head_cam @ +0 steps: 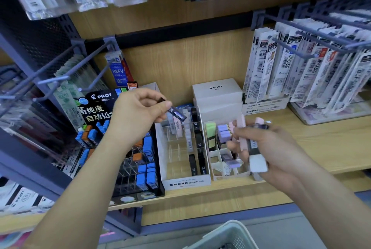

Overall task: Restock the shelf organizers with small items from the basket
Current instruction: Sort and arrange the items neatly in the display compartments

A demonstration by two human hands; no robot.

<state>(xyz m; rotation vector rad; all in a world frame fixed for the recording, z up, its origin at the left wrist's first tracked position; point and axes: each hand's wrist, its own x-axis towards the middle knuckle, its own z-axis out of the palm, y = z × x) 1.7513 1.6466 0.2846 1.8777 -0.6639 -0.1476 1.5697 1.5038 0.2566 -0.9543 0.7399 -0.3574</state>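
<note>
Left fingers pinch slim dark case, right fingers pastel cases

Pale wood grain is shown on the shelf and its back panel. The display stand is black with pale lettering and is filled with blue cases and orange cases. The MONO organizer is white with black print; black cases and a pink case are seen in its clear compartments. A dark bluish lead case is pinched by the left hand; pink cases and a white case are held in the right hand. Green erasers and lilac erasers are shown in a white tray. The hooks are grey-blue, the basket off-white.
</note>
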